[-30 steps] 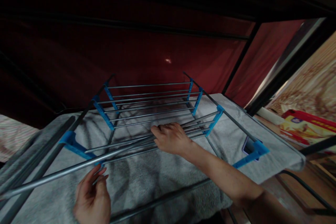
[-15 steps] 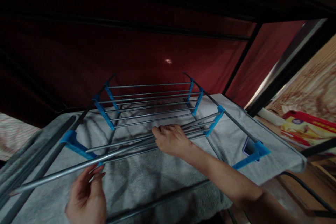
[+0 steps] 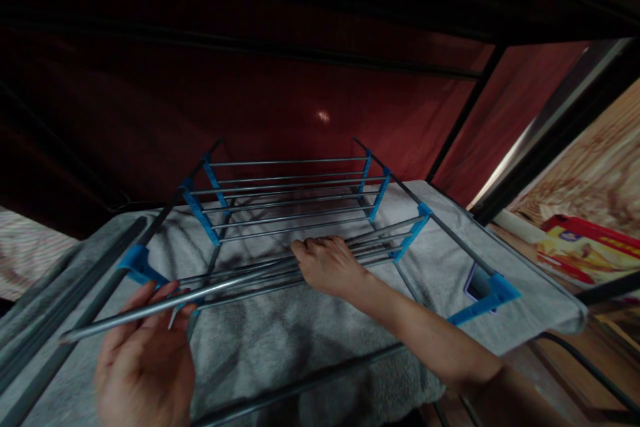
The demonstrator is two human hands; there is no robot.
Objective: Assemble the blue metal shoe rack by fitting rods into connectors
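Note:
A rack of grey metal tubes and rods (image 3: 295, 221) joined by blue plastic brackets (image 3: 411, 238) lies on a grey towel-like cloth (image 3: 300, 340). My right hand (image 3: 327, 267) is closed around a metal rod (image 3: 220, 287) near the rack's middle; other rods pass beneath the fist. The held rod slants down to the left, its near end free. My left hand (image 3: 145, 360) is palm up, fingers stretched apart behind the rod, beside the front-left blue bracket (image 3: 143, 267). A small pale sliver shows between its fingers; I cannot make out what it is.
A dark phone-like object (image 3: 475, 283) lies beneath the right blue bracket. A red and yellow box (image 3: 585, 247) stands to the right. Dark frame bars (image 3: 463, 117) and a red panel (image 3: 280, 100) close off the back.
My left hand has moved up and left, its fingers now behind the rod. The rod's free left end has shifted right and slightly up. My right hand keeps its grip.

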